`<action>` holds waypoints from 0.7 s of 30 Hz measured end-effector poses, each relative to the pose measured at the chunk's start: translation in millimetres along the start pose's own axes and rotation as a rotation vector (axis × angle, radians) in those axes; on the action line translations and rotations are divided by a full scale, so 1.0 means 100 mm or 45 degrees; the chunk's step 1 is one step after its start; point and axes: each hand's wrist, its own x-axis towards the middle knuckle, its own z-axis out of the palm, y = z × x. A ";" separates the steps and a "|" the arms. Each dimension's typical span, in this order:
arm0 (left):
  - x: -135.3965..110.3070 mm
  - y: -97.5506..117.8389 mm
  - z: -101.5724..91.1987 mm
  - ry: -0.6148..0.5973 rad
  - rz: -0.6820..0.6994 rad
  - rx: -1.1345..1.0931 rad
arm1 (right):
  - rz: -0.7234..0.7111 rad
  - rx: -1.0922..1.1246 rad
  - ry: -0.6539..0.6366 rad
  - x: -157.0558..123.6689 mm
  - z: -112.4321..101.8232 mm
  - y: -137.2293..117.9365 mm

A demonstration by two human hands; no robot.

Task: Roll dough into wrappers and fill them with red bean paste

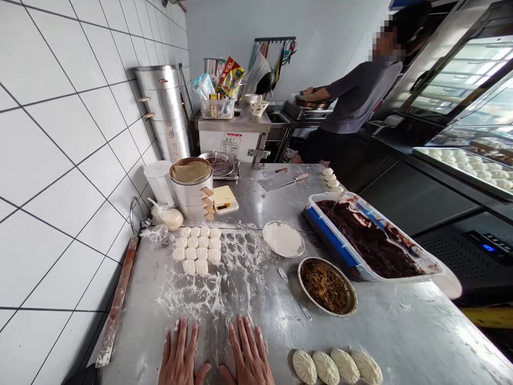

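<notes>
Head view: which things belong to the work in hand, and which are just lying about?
Likely in use:
dough pieces
flour
brown filling
metal spatula
pleated buns
perhaps the tub of dark paste

Apparently lying about:
wooden-handled knife
kitchen scale
crumpled plastic bag

A: Dough pieces (196, 248)?
B: Fourteen, pale, rounded, unfilled as far as visible. Close-set on the floured steel tabletop (395, 327): three rows of four, then a nearer row of two.
A: Filling (327, 287)?
B: Brown, finely chopped, in a round metal bowl (354, 300) to the right of the dough. Bowl upright.
A: Spatula (295, 296)?
B: Thin, flat, lying slantwise just left of the bowl.
A: Pleated buns (343, 366)?
B: Four, oval, tops gathered into folds, side by side at the near right. Whether cooked: cannot tell.
</notes>
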 end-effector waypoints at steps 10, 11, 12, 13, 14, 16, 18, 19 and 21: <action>0.09 -0.50 -0.38 -0.560 -0.182 -0.208 | 0.678 0.502 -0.091 -0.18 -0.36 0.24; 0.09 -0.53 -0.44 -0.632 -0.211 -0.221 | 0.711 0.550 -0.166 -0.19 -0.39 0.24; 0.09 -0.55 -0.49 -0.700 -0.209 -0.229 | 0.707 0.607 -0.256 -0.19 -0.40 0.22; 0.09 -0.57 -0.54 -0.756 -0.192 -0.230 | 0.687 0.665 -0.337 -0.17 -0.42 0.20; 0.08 -0.58 -0.58 -0.797 -0.174 -0.220 | 0.673 0.715 -0.398 -0.15 -0.44 0.18; 0.05 -0.64 -0.65 -0.861 -0.183 -0.161 | 0.674 0.772 -0.442 -0.08 -0.51 0.19; 0.03 -0.74 -0.70 -0.949 -0.245 -0.088 | 0.694 0.827 -0.440 0.01 -0.62 0.29; 0.02 -0.79 -0.73 -0.988 -0.276 -0.058 | 0.698 0.863 -0.453 0.06 -0.68 0.37; 0.01 -0.84 -0.77 -1.058 -0.312 -0.101 | 0.747 0.962 -0.445 0.17 -0.79 0.57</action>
